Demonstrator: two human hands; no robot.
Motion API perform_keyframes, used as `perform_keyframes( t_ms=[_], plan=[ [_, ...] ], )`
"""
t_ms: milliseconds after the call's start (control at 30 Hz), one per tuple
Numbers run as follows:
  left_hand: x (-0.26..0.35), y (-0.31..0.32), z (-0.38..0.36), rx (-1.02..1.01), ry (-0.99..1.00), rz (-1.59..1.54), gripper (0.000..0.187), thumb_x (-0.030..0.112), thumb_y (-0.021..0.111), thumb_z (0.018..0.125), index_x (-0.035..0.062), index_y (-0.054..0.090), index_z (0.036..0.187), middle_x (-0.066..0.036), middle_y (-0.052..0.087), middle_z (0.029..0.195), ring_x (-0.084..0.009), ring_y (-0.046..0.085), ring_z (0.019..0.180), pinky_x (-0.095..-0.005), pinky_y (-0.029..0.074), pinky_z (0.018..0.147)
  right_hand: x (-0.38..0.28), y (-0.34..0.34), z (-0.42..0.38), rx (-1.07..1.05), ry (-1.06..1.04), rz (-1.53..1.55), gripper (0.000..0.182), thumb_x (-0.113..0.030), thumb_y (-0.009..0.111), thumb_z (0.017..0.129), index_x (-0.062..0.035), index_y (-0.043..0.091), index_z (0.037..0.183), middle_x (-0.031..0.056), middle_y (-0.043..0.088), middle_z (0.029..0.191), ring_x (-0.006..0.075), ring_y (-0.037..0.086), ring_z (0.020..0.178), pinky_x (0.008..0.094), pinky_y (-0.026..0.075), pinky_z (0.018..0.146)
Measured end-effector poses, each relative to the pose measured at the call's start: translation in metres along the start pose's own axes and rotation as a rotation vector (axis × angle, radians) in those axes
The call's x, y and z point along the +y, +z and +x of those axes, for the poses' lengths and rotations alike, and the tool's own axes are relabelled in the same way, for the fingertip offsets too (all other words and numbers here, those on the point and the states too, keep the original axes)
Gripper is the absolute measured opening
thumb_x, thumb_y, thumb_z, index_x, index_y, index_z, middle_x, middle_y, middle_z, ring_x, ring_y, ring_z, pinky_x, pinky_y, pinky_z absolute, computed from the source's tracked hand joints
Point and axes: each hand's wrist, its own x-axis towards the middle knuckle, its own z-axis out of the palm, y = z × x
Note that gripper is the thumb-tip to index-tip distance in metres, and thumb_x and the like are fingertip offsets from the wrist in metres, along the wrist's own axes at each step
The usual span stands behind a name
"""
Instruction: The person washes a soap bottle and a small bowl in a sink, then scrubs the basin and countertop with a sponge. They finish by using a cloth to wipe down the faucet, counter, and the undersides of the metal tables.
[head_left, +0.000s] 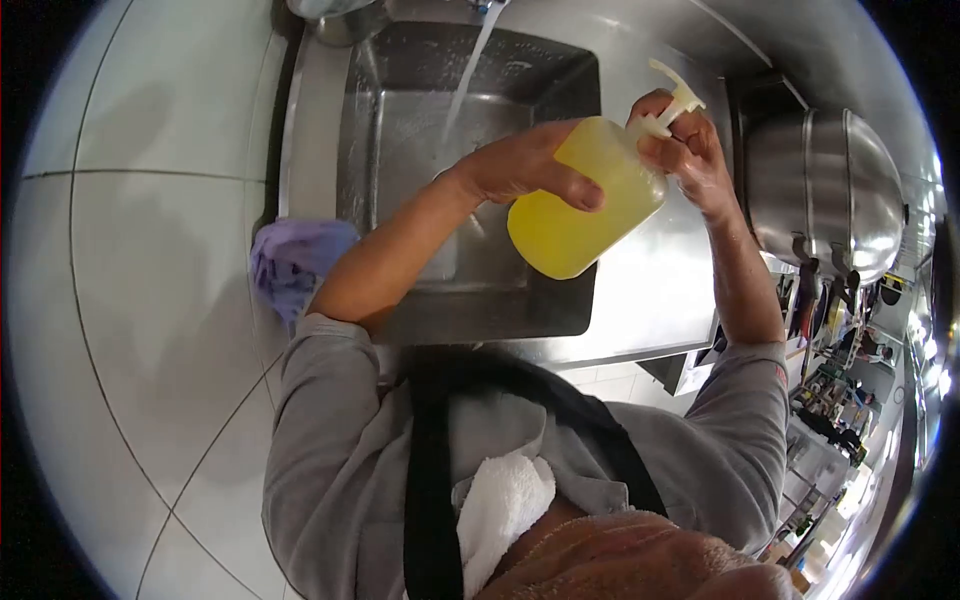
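A pump bottle point(612, 205) of yellow liquid is held tilted above the right side of the metal sink point(475, 310). My left hand point(535, 170) grips the bottle's body, with the thumb across its front and the other fingers hidden behind it. At the bottle's neck, my right hand point(685, 150) has its fingers closed around the collar of the pale pump head point(682, 100). The pump's spout points up and to the left. Water runs in a stream point(470, 75) from the tap point(487, 5) into the sink.
A purple cloth point(300, 262) lies over the counter's left edge. A metal container point(350, 22) stands at the sink's far left corner. To the right are the steel counter point(660, 290) and a large metal pot point(825, 195). A tiled wall point(160, 250) is at left.
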Motion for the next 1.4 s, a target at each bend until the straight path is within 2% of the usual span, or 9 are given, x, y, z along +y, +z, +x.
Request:
perform_keyframes(
  t_ms=[233, 333, 533, 667, 733, 867, 1067, 1333, 1400],
  plan=[
    [-0.011, 0.005, -0.023, 0.270, -0.003, 0.266, 0.065, 0.025, 0.075, 0.064, 0.0015, 0.048, 0.117, -0.008, 0.058, 0.098, -0.0177, 0.056, 0.094, -0.0297, 0.044, 0.083, 0.020, 0.035, 0.013, 0.099, 0.117, -0.033, 0.025, -0.029, 0.068, 0.074, -0.0065, 0.060, 0.083, 0.0030, 0.060, 0.073, 0.0126, 0.058, 0.067, 0.0268, 0.046, 0.060],
    [-0.016, 0.008, -0.029, 0.358, 0.018, 0.358, 0.064, 0.026, 0.077, 0.063, 0.0018, 0.048, 0.116, -0.009, 0.058, 0.098, -0.0179, 0.056, 0.093, -0.0303, 0.044, 0.084, 0.024, 0.046, 0.016, 0.153, 0.125, -0.012, 0.020, -0.024, 0.065, 0.075, -0.0059, 0.057, 0.076, -0.0020, 0.054, 0.068, 0.0063, 0.050, 0.063, 0.0228, 0.039, 0.056],
    [-0.031, 0.017, -0.054, 0.544, -0.008, 0.560, 0.069, 0.026, 0.079, 0.062, 0.0031, 0.046, 0.117, -0.010, 0.057, 0.102, -0.0191, 0.056, 0.096, -0.0319, 0.044, 0.085, 0.042, 0.068, 0.014, 0.200, 0.131, 0.084, 0.022, -0.017, 0.073, 0.075, -0.0033, 0.058, 0.085, 0.0044, 0.059, 0.074, 0.0113, 0.056, 0.068, 0.0279, 0.047, 0.061],
    [-0.026, 0.008, -0.098, 0.648, 0.137, 0.576, 0.068, 0.028, 0.081, 0.061, 0.0010, 0.047, 0.113, -0.012, 0.058, 0.101, -0.0217, 0.058, 0.094, -0.0322, 0.046, 0.083, 0.020, 0.085, 0.013, -0.089, 0.028, 0.034, 0.047, -0.031, 0.073, 0.077, 0.0000, 0.055, 0.107, 0.0064, 0.057, 0.091, 0.0108, 0.054, 0.083, 0.0273, 0.045, 0.069],
    [-0.005, -0.006, -0.112, 0.850, 0.166, 0.602, 0.066, 0.025, 0.081, 0.062, 0.0016, 0.047, 0.112, -0.012, 0.057, 0.103, -0.0218, 0.057, 0.096, -0.0331, 0.045, 0.083, 0.032, 0.080, 0.024, -0.102, -0.021, 0.128, 0.049, -0.039, 0.066, 0.081, -0.0010, 0.053, 0.109, 0.0067, 0.058, 0.090, 0.0110, 0.054, 0.079, 0.0259, 0.044, 0.065],
    [0.016, -0.059, -0.090, 1.266, 0.378, 0.714, 0.066, 0.019, 0.081, 0.063, 0.0015, 0.043, 0.114, -0.012, 0.056, 0.103, -0.0223, 0.057, 0.095, -0.0336, 0.045, 0.083, 0.085, 0.085, 0.083, 0.036, 0.259, 0.303, 0.044, -0.040, 0.057, 0.086, -0.0026, 0.054, 0.109, 0.0052, 0.060, 0.094, 0.0123, 0.056, 0.081, 0.0256, 0.044, 0.067],
    [0.008, -0.174, 0.002, 1.386, 0.798, 1.107, 0.074, 0.021, 0.081, 0.062, -0.0009, 0.037, 0.117, -0.017, 0.052, 0.104, -0.0315, 0.052, 0.096, -0.0401, 0.043, 0.083, 0.145, 0.113, 0.162, 0.026, 0.335, 0.489, 0.042, -0.030, 0.052, 0.089, -0.0064, 0.046, 0.122, 0.0039, 0.059, 0.105, 0.0174, 0.055, 0.097, 0.0320, 0.043, 0.083],
    [-0.010, -0.211, 0.035, 1.325, 0.916, 1.111, 0.077, 0.024, 0.076, 0.069, -0.0011, 0.032, 0.126, -0.021, 0.043, 0.118, -0.0366, 0.044, 0.108, -0.0436, 0.034, 0.095, 0.127, 0.148, 0.216, -0.212, 0.060, 1.212, 0.048, -0.024, 0.048, 0.092, -0.0087, 0.032, 0.135, 0.0079, 0.045, 0.130, 0.0230, 0.048, 0.114, 0.0397, 0.039, 0.095],
    [-0.013, -0.215, 0.029, 1.295, 0.878, 1.137, 0.074, 0.020, 0.073, 0.070, -0.0009, 0.032, 0.127, -0.022, 0.041, 0.123, -0.0373, 0.042, 0.112, -0.0430, 0.033, 0.097, 0.129, 0.161, 0.226, -0.051, 0.077, 1.225, 0.043, -0.023, 0.044, 0.094, -0.0084, 0.034, 0.133, 0.0084, 0.046, 0.128, 0.0223, 0.049, 0.114, 0.0381, 0.039, 0.096]
  ],
)
